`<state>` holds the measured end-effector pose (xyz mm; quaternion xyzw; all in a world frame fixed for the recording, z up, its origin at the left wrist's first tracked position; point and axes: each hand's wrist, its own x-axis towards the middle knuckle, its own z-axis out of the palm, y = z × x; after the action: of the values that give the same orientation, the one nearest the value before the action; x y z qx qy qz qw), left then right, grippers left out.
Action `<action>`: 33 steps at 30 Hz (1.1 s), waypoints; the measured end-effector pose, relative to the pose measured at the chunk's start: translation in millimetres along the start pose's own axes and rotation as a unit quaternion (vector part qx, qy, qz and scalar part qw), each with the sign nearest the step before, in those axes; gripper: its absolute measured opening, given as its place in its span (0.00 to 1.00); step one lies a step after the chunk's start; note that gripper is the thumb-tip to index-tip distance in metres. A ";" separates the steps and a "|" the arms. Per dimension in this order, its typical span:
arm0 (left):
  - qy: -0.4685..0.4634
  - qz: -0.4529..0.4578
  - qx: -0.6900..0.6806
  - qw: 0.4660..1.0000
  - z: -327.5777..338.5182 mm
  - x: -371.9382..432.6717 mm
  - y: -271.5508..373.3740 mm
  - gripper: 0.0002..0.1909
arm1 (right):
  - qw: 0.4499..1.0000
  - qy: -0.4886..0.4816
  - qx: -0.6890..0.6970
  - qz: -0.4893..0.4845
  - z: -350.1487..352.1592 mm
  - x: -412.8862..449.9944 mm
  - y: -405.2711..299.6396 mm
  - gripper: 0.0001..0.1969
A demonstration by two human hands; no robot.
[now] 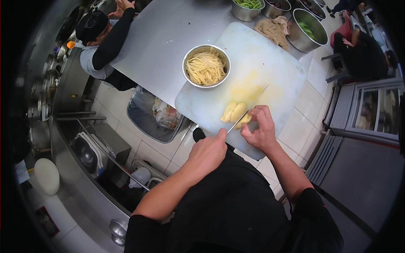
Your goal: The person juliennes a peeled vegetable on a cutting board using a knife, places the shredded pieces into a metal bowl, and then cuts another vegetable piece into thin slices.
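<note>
My left hand [207, 153] grips a kitchen knife [261, 92], whose handle is hidden in the fist. Seen nearly edge-on, the blade slants up and right across the white cutting board [202, 106]. Just right of the blade, my right hand [261, 129] pinches a peeled yellow piece, apparently potato [244, 121], between thumb and fingers. Two more pale yellow pieces [233, 111] lie on the blade's left side. Farther up the board, a round steel bowl [183, 71] holds thin pale yellow strips [205, 68]. Wet yellowish smears mark the board beyond the knife.
A crumpled brown cloth [271, 31] lies at the board's far right, beside steel pots [308, 42] of green vegetables. Below the steel table [155, 41] stands a lined waste bin [136, 126]. One person [106, 47] is at the table's left; another [364, 57] sits far right.
</note>
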<state>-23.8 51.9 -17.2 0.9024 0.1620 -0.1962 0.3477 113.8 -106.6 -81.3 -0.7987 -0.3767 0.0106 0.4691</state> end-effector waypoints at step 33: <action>0.005 0.017 -0.006 1.000 -19.6 -29.4 -0.6 0.09 | 1.000 0.006 0.002 -0.001 -1.4 1.1 -0.6 0.18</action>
<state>-44.9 61.2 9.5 0.9039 0.1501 -0.1844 0.3555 114.7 -106.8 -79.7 -0.7974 -0.3743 0.0063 0.4734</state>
